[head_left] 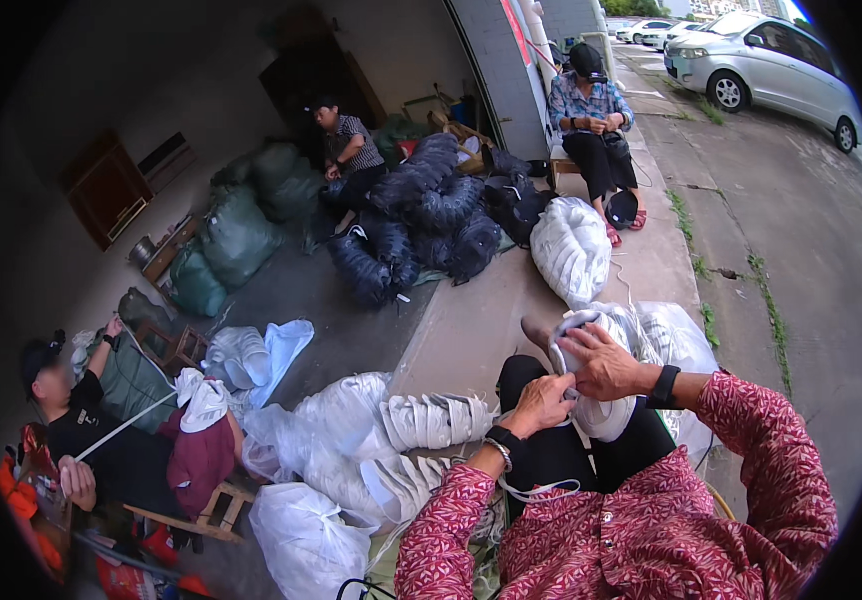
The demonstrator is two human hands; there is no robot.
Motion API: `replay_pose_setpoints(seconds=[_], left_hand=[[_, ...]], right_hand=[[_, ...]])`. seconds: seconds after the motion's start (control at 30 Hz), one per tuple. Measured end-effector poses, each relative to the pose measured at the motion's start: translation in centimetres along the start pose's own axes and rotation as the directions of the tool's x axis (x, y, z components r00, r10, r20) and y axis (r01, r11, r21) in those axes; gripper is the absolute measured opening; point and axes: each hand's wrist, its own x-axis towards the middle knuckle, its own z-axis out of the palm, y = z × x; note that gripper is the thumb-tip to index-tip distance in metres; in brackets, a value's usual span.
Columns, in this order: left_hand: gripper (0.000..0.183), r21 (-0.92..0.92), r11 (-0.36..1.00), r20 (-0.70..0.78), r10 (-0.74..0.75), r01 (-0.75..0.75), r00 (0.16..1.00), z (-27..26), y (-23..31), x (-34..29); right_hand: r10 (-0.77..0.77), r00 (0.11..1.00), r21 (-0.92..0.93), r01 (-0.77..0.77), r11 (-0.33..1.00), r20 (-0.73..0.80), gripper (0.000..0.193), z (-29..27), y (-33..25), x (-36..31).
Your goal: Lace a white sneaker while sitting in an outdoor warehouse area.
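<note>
On my lap, between my knees, rests a pale cap with a rounded brim. The fingers of my left hand are pinched at its near left edge; whatever small part they grip is hidden. My right hand curls over the cap's upper side and holds it. A thin white cord loops below my left wrist. Left of my legs lie stacks of nested white caps, partly in clear plastic bags. Another clear bag of white pieces stands just beyond my right hand.
A tied white bag lies at lower left. Ahead are a wrapped white stack and a heap of black caps. One person sits beyond, another behind the heap, a third at left holding a long strip.
</note>
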Motion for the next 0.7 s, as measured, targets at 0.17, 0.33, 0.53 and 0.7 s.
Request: replay_pose_setpoints(seconds=[0.17, 0.33, 0.53, 0.7], left_hand=[[0.025, 0.072, 0.997, -0.067, 0.033, -0.028, 0.997, 0.6, 0.0, 0.4], [0.027, 0.092, 0.995, -0.067, -0.020, 0.027, 0.998, 0.2, 0.3, 0.2], [0.025, 0.033, 0.999, -0.027, -0.034, 0.035, 0.999, -0.2, 0.7, 0.6], [0.024, 0.115, 0.993, -0.062, 0.001, 0.006, 0.998, -0.7, 0.9, 1.3]], right_hand=[[-0.037, 0.997, -0.001, 0.037, 0.999, -0.066, 0.018, 0.0, 0.6, -0.5], [-0.006, 1.000, 0.041, 0.007, 0.999, -0.029, 0.018, 0.8, 0.8, -0.3], [0.000, 1.000, -0.004, 0.000, 1.000, -0.016, 0.023, 0.4, 0.5, -0.7], [-0.048, 0.998, -0.034, 0.047, 0.998, -0.038, 0.025, -0.7, 1.0, -0.8]])
